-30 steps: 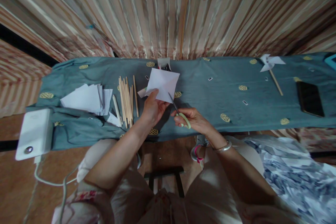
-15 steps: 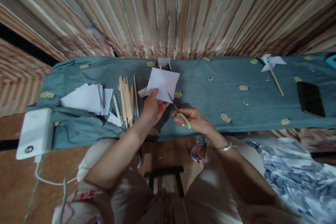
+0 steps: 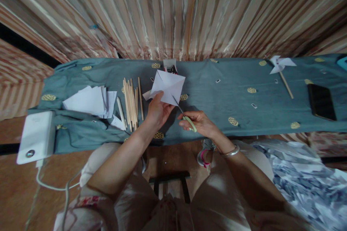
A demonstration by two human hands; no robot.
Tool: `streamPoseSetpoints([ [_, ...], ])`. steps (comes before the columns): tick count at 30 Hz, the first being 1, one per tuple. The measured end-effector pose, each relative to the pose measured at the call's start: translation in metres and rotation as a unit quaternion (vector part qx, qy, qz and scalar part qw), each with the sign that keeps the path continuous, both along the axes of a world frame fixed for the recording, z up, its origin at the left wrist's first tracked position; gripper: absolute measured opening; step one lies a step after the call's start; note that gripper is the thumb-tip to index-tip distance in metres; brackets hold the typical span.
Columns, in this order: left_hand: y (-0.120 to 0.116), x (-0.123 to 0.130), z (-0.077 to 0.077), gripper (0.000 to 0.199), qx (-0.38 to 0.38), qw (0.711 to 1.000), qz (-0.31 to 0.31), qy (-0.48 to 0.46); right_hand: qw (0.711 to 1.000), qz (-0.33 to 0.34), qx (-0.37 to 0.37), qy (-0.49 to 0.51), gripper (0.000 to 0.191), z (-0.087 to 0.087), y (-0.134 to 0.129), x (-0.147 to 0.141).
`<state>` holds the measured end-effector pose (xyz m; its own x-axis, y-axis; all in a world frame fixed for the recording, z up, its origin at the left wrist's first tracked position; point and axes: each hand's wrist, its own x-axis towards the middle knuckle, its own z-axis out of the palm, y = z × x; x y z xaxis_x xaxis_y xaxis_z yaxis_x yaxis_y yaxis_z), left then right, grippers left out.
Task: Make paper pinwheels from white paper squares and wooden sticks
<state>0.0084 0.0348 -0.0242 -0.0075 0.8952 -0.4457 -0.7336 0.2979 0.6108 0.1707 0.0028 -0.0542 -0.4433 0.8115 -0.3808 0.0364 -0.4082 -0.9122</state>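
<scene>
A white square of paper [image 3: 169,86] with diagonal creases is pinched at its lower edge by my left hand [image 3: 158,112], thumb on top. A dark slit runs in from its upper left corner. My right hand [image 3: 199,122] grips a pair of scissors with pale green handles [image 3: 192,124]; their blades lie at the paper's lower right corner, pointing toward its middle. Behind the paper, a small open box [image 3: 170,65] with dark contents is partly hidden. Left of my left hand lie several wooden sticks [image 3: 131,104] and a white pen-like stick [image 3: 121,112].
A stack of white paper [image 3: 86,103] lies on the teal cloth [image 3: 211,86] at the left, near a white power bank [image 3: 36,137] with a cable. At the right are a paper pinwheel [image 3: 279,65] on a stick and a black phone [image 3: 321,101]. A striped curtain [image 3: 176,14] hangs behind.
The paper has tilted slightly in my left hand, and the slit at its upper left corner now shows. The scissors stay at the lower right corner, almost unmoved.
</scene>
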Motion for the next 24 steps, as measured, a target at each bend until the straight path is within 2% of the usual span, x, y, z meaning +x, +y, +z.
streamPoseSetpoints([
  [9,-0.0004,0.0005,-0.0007,0.023,-0.002,1.000,-0.001,0.009,1.000,0.000,-0.013,0.000,0.045,0.0084,0.0005,-0.0017],
  [16,-0.0047,0.0061,0.0014,0.024,-0.015,0.999,-0.028,0.018,1.000,-0.018,-0.013,0.013,0.045,0.0063,-0.0002,-0.0027],
  [24,-0.0046,0.0057,0.0015,0.018,-0.019,1.000,-0.014,0.012,1.000,-0.011,-0.001,0.004,0.044,0.0045,0.0002,-0.0015],
])
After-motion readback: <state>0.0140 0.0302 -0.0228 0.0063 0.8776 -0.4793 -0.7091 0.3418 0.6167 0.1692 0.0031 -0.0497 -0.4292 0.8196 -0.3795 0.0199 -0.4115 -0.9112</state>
